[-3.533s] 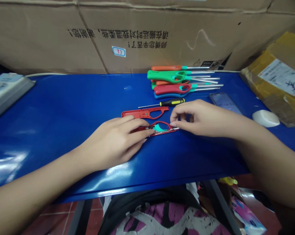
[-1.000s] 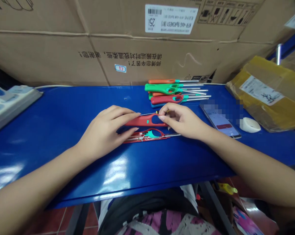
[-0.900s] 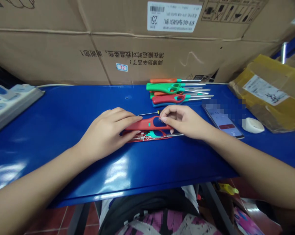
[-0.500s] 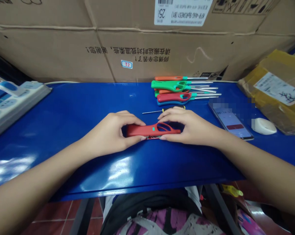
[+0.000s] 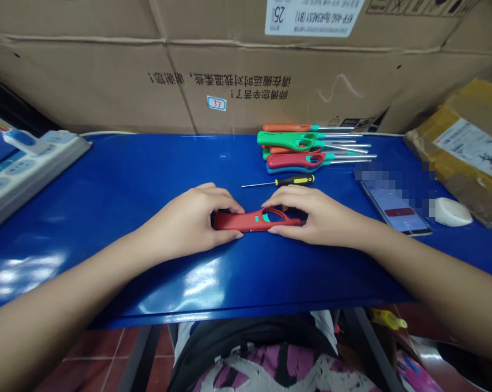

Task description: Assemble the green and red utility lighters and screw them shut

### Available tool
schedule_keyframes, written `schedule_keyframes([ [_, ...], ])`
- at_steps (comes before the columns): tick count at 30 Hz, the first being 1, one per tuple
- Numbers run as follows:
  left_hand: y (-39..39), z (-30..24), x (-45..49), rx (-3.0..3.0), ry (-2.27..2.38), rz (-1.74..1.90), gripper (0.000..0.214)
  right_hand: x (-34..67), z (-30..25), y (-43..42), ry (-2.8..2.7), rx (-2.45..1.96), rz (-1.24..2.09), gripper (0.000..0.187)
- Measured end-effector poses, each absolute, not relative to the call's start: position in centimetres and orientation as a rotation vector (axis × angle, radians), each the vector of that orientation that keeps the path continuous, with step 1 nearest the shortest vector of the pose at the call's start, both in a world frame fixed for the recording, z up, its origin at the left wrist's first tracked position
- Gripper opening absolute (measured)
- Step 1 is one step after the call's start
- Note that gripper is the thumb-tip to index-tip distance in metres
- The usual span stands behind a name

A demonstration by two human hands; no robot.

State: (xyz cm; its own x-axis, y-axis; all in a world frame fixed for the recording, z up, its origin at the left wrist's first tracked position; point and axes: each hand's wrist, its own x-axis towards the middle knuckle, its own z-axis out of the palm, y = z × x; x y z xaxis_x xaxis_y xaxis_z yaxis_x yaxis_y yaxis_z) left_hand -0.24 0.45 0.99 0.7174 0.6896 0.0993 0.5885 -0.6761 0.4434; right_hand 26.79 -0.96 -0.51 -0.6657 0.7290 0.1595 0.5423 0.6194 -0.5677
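Note:
A red lighter body (image 5: 242, 221) lies along the blue tabletop between my hands, its halves now close together, with a teal trigger showing in the finger loop. No metal tube shows on it. My left hand (image 5: 199, 218) is closed around its wide end, thumb on the near side and fingers on the far side. Around the loop end, my right hand (image 5: 311, 213) grips in the same way. Just beyond my right hand lies a screwdriver (image 5: 295, 180) with a black and yellow handle, its shaft pointing left.
Behind the screwdriver is a pile of long-tubed lighters (image 5: 286, 140) in green, orange, red and blue. A phone (image 5: 396, 204), a white mouse (image 5: 452, 212) and a taped carton (image 5: 470, 169) are on the right. A power strip (image 5: 33, 166) sits at left. A large cardboard box (image 5: 115, 87) walls off the back.
The gap along the red lighter's near side, where wires showed, has closed. The teal trigger now shows in the loop. My right hand has moved slightly off the screwdriver handle in view.

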Motion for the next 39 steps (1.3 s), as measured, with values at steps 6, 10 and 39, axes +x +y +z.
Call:
schedule_keyframes([
  [6, 0.44, 1.19, -0.38, 2.574, 0.975, 0.34, 0.025, 26.62, -0.35, -1.08, -2.492, -1.017, 0.667, 0.027],
  [10, 0.43, 1.31, -0.46, 2.569, 0.974, 0.332, 0.025, 26.53, -0.3, -1.27, -2.504, -1.011, 0.633, 0.026],
  [39, -0.11, 1.28, -0.42, 2.505, 1.044, 0.275, 0.022, 26.6, -0.59, -1.51, -2.53, -1.01, 0.645, 0.027],
])
